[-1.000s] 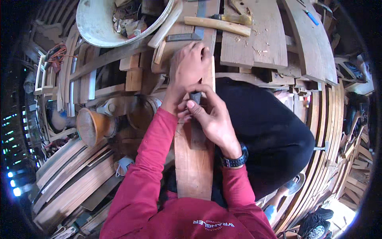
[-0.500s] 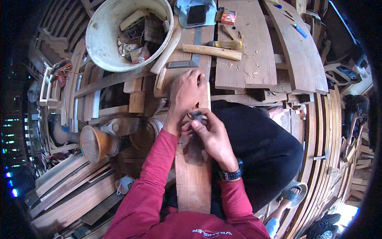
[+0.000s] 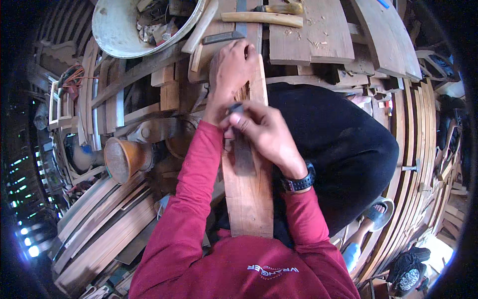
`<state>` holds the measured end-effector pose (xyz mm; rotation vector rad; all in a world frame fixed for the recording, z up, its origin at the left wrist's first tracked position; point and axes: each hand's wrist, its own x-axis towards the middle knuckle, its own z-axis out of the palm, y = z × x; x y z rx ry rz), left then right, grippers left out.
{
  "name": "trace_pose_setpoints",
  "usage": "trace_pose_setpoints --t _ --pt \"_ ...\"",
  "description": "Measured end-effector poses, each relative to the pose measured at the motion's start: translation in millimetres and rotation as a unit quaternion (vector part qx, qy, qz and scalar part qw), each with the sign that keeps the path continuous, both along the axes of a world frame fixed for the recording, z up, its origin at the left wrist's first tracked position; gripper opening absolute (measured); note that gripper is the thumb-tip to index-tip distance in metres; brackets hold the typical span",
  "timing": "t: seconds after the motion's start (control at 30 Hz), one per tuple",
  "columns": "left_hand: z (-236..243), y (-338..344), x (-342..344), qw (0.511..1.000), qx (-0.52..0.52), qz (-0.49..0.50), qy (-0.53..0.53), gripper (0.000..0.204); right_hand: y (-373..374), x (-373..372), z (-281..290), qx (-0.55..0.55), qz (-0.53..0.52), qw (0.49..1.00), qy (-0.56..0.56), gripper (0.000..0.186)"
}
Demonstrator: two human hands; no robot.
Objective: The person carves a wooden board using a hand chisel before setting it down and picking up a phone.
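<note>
A long, pale brown wooden board (image 3: 247, 202) runs away from my torso toward the bench. My left hand (image 3: 231, 70) is closed around its far part, fingers curled over the edge. Beside that hand the wood has a rough, splintered hollow (image 3: 242, 92). Close to my left wrist, my right hand (image 3: 269, 129) pinches a small dark grey piece (image 3: 235, 107) between thumb and fingers. Motion blur and the fingers hide its full shape. A dark narrow patch lies on the board just below these fingers; whether it is shadow or part of the held piece cannot be told.
A white bucket (image 3: 117, 35) of scraps stands far left. Past my left hand lie a dark try square (image 3: 224, 37), a pale wooden handle (image 3: 264, 19) and a yellow-handled tool (image 3: 281, 8). An orange container (image 3: 119, 159) sits left, above stacked planks (image 3: 107, 229). A hammer (image 3: 411, 168) rests right.
The view has tipped downward, so the bench and bucket sit higher in the picture. My right wrist has swung slightly outward. Both hands keep their holds.
</note>
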<state>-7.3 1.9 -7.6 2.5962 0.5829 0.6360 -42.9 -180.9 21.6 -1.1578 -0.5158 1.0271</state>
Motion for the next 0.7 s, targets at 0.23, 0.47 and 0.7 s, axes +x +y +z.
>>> trace_pose_setpoints --t 0.23,0.47,0.7 --pt "-10.0 3.8 -0.9 1.000 0.002 -0.005 -0.012 0.030 -9.0 6.1 1.5 -0.086 0.094 0.986 -0.109 0.024" --pt "-3.2 0.5 -0.3 1.000 -0.004 -0.002 -0.019 0.029 -11.4 4.0 6.7 -0.052 0.036 0.987 -0.149 0.031" --pt "-0.6 3.2 0.0 0.999 0.010 -0.018 -0.029 0.029 -10.2 3.3 9.7 0.005 -0.053 0.997 -0.061 0.032"
